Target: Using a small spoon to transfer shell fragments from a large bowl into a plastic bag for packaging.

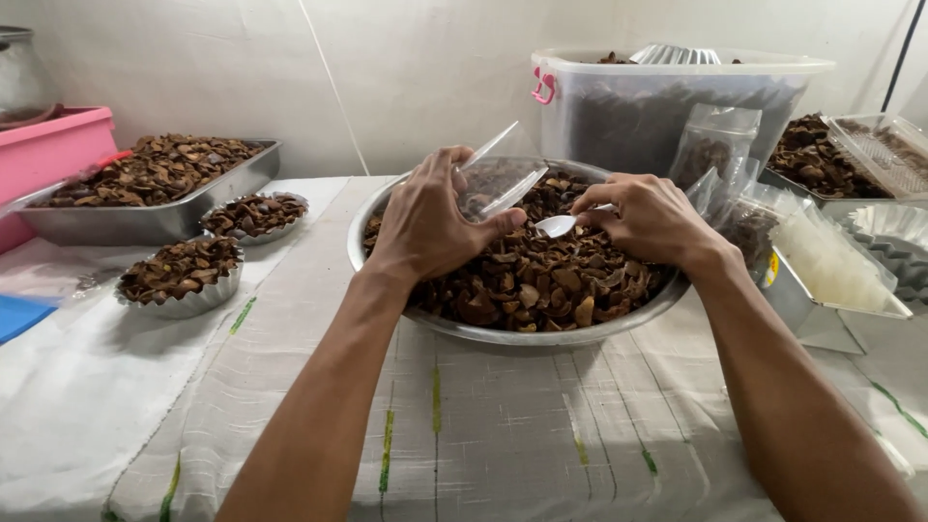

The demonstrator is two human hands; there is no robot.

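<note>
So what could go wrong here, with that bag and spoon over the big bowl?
The clear plastic bag is held open only by the left hand; it could fold shut, so brown chips from the white plastic spoon in the right hand miss it. Chips could also slide over the heaped round metal bowl's rim.

At far left we see a pink tub (48,150) behind a steel tray (145,224) of brown chips; two small fluted tins (184,302) sit beside it. A clear lidded bin (667,106) stands behind.
</note>
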